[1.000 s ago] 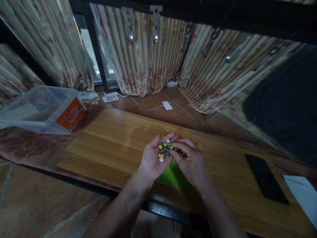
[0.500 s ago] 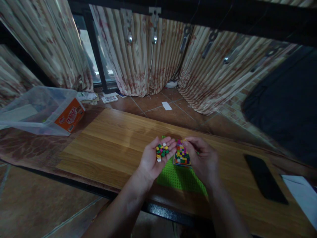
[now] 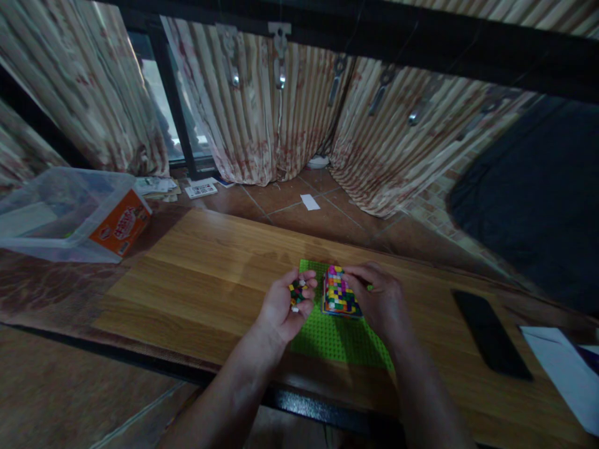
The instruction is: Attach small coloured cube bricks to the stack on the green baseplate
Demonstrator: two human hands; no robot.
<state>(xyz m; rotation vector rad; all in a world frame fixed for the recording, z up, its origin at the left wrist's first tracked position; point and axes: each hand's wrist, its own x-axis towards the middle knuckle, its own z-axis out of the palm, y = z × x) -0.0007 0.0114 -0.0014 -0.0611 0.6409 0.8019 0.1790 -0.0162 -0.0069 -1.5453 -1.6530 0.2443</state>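
My left hand point(image 3: 281, 307) is cupped palm up, its fingers curled around several small toy bricks point(image 3: 296, 293) in white, yellow, green and other colours. To its right, a block built of multicoloured toy bricks point(image 3: 339, 296) stands on a bright green studded baseplate point(image 3: 322, 341). My right hand point(image 3: 378, 299) reaches over the right side of this block. Its thumb and index finger are pinched together at the block's upper edge, and whatever lies between the fingertips is too small to make out.
The baseplate lies on a wooden board point(image 3: 196, 268). A clear plastic bin point(image 3: 70, 249) with an orange label stands at far left. Toward the right lie a black phone-like slab point(image 3: 491, 333) and white paper point(image 3: 556, 368). Curtains point(image 3: 262, 137) hang beyond the table.
My left hand has drawn slightly away from the block and curled its fingers over the loose bricks. A yellow piece showed at my right fingertips earlier; those fingertips now rest at the block's upper edge.
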